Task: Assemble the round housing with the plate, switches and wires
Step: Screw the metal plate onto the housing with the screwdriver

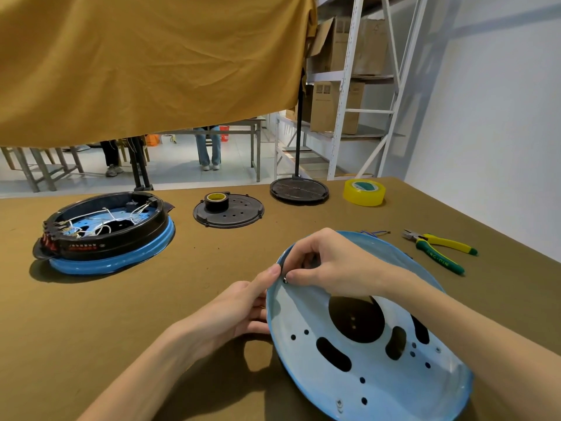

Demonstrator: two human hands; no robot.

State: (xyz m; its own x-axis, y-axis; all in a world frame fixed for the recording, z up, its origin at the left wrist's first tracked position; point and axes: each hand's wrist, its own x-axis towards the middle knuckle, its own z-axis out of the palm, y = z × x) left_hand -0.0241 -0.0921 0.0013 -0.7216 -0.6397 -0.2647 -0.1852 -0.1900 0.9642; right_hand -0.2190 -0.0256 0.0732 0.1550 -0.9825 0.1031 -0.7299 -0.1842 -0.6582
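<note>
olive-cloth bench: left hand grips the tilted pale-blue round metal plate at its near-right rim, right hand pinching something tiny there. looks stiff, light, slippery; hold the rim.

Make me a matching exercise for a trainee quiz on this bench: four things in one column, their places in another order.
Things:
1. black tape roll
2. pliers
3. yellow tape roll
4. blue plate

Places:
A. held tilted by the left hand and right hand
B. far right of the table, alone
C. on the black perforated disc
D. right of the plate, on the cloth

Pairs: 1-C, 2-D, 3-B, 4-A
</note>
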